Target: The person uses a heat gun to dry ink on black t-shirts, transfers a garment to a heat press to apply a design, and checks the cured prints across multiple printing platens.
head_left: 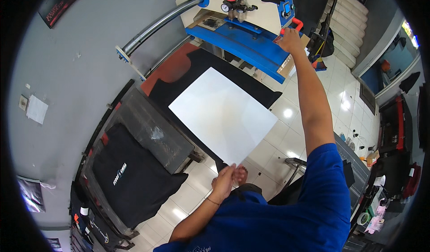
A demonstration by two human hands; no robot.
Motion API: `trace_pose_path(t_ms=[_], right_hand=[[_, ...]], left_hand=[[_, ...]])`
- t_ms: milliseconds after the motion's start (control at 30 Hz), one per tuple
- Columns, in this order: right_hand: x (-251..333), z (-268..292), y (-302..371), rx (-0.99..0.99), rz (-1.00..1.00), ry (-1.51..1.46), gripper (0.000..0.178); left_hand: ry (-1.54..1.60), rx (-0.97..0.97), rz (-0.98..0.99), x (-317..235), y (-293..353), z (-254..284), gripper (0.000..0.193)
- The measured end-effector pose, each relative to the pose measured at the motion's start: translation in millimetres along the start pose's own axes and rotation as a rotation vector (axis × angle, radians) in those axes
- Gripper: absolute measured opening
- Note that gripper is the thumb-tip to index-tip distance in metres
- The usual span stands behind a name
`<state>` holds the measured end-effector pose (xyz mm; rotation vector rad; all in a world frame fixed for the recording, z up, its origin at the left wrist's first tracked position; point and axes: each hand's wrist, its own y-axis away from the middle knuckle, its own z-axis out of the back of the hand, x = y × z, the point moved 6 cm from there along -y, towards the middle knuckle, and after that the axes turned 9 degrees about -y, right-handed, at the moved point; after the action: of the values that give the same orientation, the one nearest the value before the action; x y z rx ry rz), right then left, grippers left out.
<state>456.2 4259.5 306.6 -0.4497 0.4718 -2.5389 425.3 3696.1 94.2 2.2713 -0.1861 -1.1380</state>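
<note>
My left hand (pixel 225 183) pinches the near corner of a large white sheet (pixel 221 115). The sheet spreads over a black T-shirt (pixel 264 91), which lies on a reddish-brown pad (pixel 172 68); part of the sheet reaches past the shirt's right side. Up at the far right, my raised right hand (pixel 290 40) is closed around the red handle (pixel 297 24) of a heat press (pixel 233 41) with a blue plate and cream body. The press plate stands beyond the sheet and higher than it. My fingers cover part of the handle.
Left of the sheet, a dark platen (pixel 150 122) carries another black shirt (pixel 127 171) with a small white print. A thick metal bar (pixel 161 23) runs from the press toward the grey wall. Small items lie around a dark table (pixel 342 158) at right. White stairs (pixel 349 23) rise behind.
</note>
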Motion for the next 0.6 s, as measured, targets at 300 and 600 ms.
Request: trace_pose_path(t_ms=[300, 600], right_hand=[[-5.3, 24.6, 85.4, -0.215, 0.100, -0.440, 0.061], [26.7, -59.7, 480.5, 0.501, -1.124, -1.431, 0.060]], left_hand=[[-0.168, 0.287, 0.296, 24.0, -13.1, -8.3, 0.041], [-0.358, 0.648, 0.414, 30.6, -13.4, -45.6, 0.044]])
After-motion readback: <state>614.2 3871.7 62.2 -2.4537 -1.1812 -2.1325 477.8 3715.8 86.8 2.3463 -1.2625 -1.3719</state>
